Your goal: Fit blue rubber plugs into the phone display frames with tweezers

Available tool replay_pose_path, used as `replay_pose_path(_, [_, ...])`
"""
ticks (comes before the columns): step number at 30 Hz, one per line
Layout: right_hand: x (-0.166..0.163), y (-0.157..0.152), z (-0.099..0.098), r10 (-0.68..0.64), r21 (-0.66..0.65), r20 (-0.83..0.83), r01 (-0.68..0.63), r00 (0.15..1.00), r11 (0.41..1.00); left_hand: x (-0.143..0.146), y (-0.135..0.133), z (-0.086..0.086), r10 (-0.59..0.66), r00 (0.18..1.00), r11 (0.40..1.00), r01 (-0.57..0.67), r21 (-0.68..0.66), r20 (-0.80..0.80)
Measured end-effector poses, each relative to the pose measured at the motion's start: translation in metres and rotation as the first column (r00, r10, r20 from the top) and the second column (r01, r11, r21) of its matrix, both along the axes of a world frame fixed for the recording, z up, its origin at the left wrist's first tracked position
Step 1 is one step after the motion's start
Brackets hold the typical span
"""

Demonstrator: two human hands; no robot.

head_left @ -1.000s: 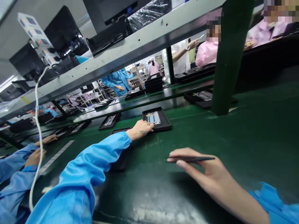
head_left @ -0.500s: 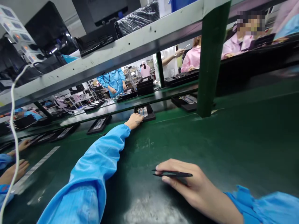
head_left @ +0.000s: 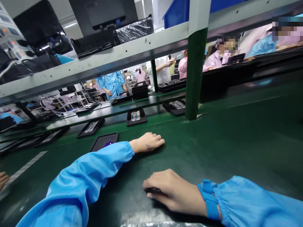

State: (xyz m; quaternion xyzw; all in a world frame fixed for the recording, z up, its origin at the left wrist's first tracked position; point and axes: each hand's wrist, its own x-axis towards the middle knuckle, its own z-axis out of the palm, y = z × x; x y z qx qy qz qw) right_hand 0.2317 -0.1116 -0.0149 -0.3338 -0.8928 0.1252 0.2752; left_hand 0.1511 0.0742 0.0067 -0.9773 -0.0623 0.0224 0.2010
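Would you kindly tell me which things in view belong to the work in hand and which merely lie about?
Likely in the work:
- dark tool in the right hand
- black tray beyond the left hand

Apparently lying about:
- plastic-wrapped item on the shelf
- blue container

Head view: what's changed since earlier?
The left hand has come off the tray bearing the blue-striped part and drawn back toward the person. The right hand has turned, hiding more of the tweezers but still gripping them. The part stays in its tray.
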Motion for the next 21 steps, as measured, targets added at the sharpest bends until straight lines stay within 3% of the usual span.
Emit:
replay_pose_path(6, [-0.004,-0.008,-0.003,0.023,0.146,0.166,-0.047,0.986,0.988,0.098,0.059,0.015,0.173,0.961,0.984,-0.162,-0.069,0.216])
replay_pose_path(12, [-0.001,-0.01,-0.012,-0.019,0.157,0.189,-0.011,0.982,0.987,0.183,0.086,-0.005,0.333,0.865,0.935,-0.25,-0.253,0.375])
replay_pose_path(16, [0.002,-0.002,-0.021,0.054,0.088,0.157,-0.068,0.986,0.994,0.198,0.1,-0.013,0.344,0.863,0.917,-0.225,-0.328,0.369])
replay_pose_path(21, [0.001,0.004,-0.023,0.052,0.131,0.145,-0.071,0.988,0.989,0.171,0.118,-0.008,0.323,0.879,0.913,-0.194,-0.358,0.35])
